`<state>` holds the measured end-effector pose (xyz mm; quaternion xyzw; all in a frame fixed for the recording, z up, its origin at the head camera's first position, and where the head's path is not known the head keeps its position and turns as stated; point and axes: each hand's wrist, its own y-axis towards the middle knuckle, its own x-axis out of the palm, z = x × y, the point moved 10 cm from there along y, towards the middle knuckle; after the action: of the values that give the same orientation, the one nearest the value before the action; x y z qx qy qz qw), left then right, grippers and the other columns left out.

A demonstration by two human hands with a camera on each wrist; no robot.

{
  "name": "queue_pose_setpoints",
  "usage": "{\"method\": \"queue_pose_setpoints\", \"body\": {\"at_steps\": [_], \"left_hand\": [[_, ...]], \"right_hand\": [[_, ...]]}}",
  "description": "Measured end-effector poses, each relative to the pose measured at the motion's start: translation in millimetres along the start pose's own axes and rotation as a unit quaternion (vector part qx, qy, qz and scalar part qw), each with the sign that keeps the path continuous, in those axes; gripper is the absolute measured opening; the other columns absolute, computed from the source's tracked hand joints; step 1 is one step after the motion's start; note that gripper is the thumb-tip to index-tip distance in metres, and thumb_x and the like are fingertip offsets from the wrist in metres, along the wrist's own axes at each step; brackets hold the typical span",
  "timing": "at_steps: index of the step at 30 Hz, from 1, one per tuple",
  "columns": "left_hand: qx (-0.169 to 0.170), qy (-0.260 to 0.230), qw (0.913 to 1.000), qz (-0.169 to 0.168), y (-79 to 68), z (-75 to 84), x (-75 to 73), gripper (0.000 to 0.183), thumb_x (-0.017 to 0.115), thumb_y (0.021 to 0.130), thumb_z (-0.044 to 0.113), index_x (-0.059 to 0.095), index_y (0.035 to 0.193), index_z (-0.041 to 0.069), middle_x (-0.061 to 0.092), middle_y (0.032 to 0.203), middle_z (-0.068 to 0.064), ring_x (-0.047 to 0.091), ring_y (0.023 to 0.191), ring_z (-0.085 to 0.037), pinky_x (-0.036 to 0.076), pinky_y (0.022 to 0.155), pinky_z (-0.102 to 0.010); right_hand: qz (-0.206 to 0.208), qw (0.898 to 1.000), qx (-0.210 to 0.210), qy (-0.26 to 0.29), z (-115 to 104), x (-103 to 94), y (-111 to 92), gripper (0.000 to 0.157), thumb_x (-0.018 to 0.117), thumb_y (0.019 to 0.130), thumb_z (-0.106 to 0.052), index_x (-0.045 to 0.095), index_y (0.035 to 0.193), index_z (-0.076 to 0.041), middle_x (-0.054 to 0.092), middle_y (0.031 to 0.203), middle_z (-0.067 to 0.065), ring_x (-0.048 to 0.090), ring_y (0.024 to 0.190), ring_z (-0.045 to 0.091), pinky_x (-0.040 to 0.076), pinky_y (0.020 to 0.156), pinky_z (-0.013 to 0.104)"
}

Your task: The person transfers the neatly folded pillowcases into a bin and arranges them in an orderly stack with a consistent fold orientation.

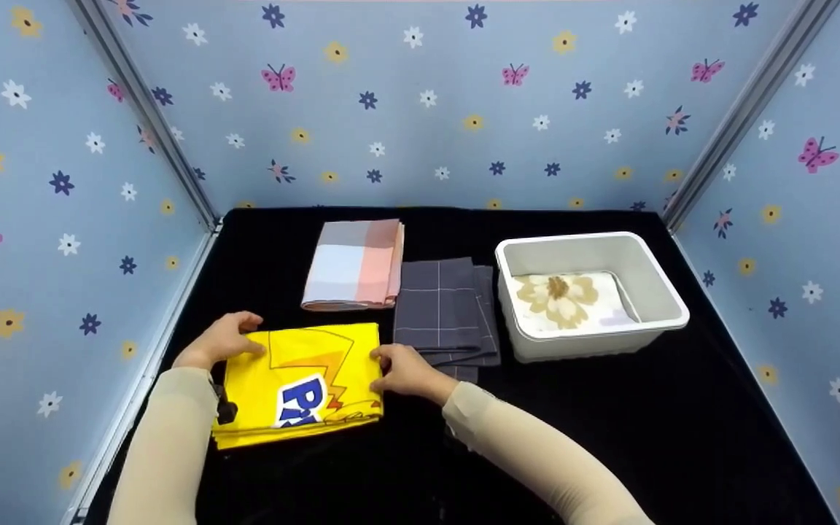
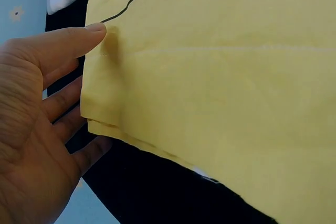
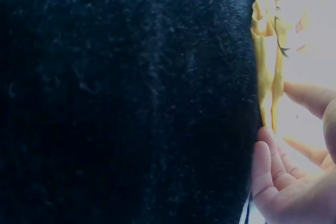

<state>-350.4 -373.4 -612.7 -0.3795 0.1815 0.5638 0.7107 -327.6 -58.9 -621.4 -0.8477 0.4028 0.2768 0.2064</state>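
A folded yellow cloth (image 1: 274, 383) with a cartoon print and blue lettering lies at the front left. At its left edge my left hand (image 1: 219, 340) has the thumb on top; in the left wrist view the other fingers (image 2: 65, 100) reach beside and under the edge, their tips partly hidden. My right hand (image 1: 409, 372) holds the opposite edge. The right wrist view shows that thumb (image 3: 307, 97) against the top and the fingers along the folded layers (image 3: 266, 77).
Behind the yellow cloth lies a folded pink, white and grey checked cloth (image 1: 343, 262). Dark grey checked cloths (image 1: 438, 306) are stacked right of it. A white plastic bin (image 1: 588, 343) at the right contains a flower-printed cloth (image 1: 562, 299). Patterned panels (image 1: 420, 95) enclose the black surface.
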Motion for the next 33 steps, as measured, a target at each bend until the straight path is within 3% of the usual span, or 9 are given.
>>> {"method": "queue_pose_setpoints", "body": {"at_steps": [12,21,33], "left_hand": [[0.011,0.052,0.9984,-0.018,-3.9,7.9,-1.7,0.060,0.080,0.094,0.016,0.060,0.146,-0.008,0.064,0.138,-0.033,0.064,0.116,-0.043,0.056,0.108,-0.062],[0.040,0.026,0.9986,-0.022,-8.8,27.1,-1.9,0.023,0.074,0.098,0.009,0.079,0.118,0.000,0.073,0.117,-0.021,0.069,0.092,-0.028,0.064,0.085,-0.040],[0.075,0.001,0.9964,-0.039,-17.7,47.2,-8.1,0.029,0.065,0.100,0.001,0.077,0.126,-0.001,0.074,0.120,-0.023,0.071,0.089,-0.025,0.065,0.082,-0.039]], "right_hand": [[0.005,1.000,-0.009,-0.013,-2.0,2.7,-0.8,0.061,0.092,0.084,-0.013,0.069,0.139,0.002,0.074,0.109,0.012,0.067,0.092,0.016,0.059,0.091,0.029],[0.014,1.000,-0.001,-0.017,0.9,-0.3,-2.1,0.062,0.093,0.084,-0.015,0.070,0.139,0.001,0.073,0.109,0.011,0.066,0.091,0.015,0.059,0.091,0.030],[0.020,1.000,-0.001,-0.022,0.6,-1.7,-3.8,0.061,0.093,0.083,-0.016,0.070,0.138,0.000,0.073,0.110,0.012,0.065,0.092,0.017,0.058,0.092,0.032]]}}
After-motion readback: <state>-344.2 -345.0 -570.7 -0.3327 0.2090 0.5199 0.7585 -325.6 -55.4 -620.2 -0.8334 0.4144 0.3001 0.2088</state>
